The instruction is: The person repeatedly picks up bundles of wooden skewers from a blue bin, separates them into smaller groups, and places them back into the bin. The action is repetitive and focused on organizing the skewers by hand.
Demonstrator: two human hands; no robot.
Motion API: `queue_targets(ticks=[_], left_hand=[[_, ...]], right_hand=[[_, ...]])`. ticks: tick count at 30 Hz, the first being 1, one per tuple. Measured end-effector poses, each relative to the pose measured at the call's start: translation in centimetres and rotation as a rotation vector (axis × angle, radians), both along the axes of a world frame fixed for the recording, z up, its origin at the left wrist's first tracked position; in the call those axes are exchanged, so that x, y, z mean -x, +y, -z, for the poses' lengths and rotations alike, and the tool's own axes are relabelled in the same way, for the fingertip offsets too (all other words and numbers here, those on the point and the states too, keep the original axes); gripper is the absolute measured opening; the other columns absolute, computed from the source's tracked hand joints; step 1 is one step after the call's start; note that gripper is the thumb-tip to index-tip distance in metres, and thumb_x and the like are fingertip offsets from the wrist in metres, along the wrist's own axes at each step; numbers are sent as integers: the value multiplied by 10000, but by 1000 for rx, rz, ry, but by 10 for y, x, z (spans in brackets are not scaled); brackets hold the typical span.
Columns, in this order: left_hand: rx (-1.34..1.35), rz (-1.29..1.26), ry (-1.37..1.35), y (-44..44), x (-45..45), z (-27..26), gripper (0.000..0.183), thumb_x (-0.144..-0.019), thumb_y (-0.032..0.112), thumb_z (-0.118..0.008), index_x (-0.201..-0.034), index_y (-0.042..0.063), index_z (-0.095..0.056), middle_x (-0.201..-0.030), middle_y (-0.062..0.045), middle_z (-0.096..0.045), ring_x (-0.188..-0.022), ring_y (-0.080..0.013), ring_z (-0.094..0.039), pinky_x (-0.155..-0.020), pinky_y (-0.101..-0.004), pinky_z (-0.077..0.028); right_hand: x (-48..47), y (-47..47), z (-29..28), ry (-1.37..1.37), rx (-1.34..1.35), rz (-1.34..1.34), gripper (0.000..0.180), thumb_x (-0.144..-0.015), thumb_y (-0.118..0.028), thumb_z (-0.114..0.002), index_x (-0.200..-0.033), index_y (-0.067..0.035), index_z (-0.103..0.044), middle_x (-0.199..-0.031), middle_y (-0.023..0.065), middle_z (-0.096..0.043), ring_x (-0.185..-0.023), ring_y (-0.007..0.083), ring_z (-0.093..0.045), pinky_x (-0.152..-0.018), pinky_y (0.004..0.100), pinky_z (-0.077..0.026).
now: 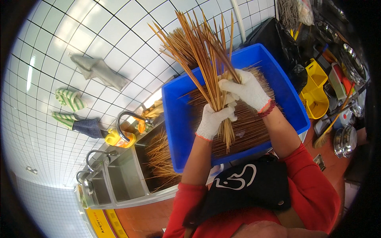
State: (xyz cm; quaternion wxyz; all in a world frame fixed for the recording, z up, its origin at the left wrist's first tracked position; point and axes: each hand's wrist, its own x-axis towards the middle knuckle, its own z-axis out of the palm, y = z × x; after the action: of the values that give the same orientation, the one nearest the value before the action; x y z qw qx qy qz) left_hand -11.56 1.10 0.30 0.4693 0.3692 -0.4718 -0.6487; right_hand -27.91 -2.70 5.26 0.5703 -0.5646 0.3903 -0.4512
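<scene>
My left hand, in a white knit glove, is closed around the lower part of a fanned bundle of thin wooden skewers. My right hand, gloved the same way, grips a few darker skewers that cross the bundle's right side. Both hands are above a blue plastic tub, in which many brown skewers lie in a layer. Another bunch of skewers stands behind the tub, against the tiled wall. Part of my right hand's fingers is hidden behind the bundle.
Left of the tub, more skewers fill a sink basin beside an empty-looking steel basin. A curved faucet and a yellow jug stand behind. To the right are a black bag, a yellow mop bucket and a broom.
</scene>
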Motion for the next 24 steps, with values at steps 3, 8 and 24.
queue_targets(ticks=[3,8,24], left_hand=[[30,-1,-15,1,1,-3,368,-811,22,-647,-1159,-92,-619,-825,-99,-647,-646,-179,-612,-631,-323,-541],[7,-34,-21,2,2,-5,363,-848,85,-661,-1162,-90,-614,-730,-85,-621,-629,-171,-600,-615,-317,-536],[9,-31,29,-1,5,-7,185,-852,76,-652,-979,-50,-602,-665,-75,-578,-576,-169,-569,-564,-311,-515]], right_hand=[[1,-1,1,-165,-39,-26,260,-907,-209,-686,-1059,1,-663,-905,38,-674,-822,78,-609,-733,250,-513],[4,-2,1,-149,-53,-12,265,-911,-212,-684,-1070,-2,-657,-908,18,-667,-801,62,-595,-703,231,-502],[-1,-7,12,-106,7,88,265,-925,-267,-663,-1063,-42,-638,-746,-33,-566,-567,12,-436,-484,191,-354]])
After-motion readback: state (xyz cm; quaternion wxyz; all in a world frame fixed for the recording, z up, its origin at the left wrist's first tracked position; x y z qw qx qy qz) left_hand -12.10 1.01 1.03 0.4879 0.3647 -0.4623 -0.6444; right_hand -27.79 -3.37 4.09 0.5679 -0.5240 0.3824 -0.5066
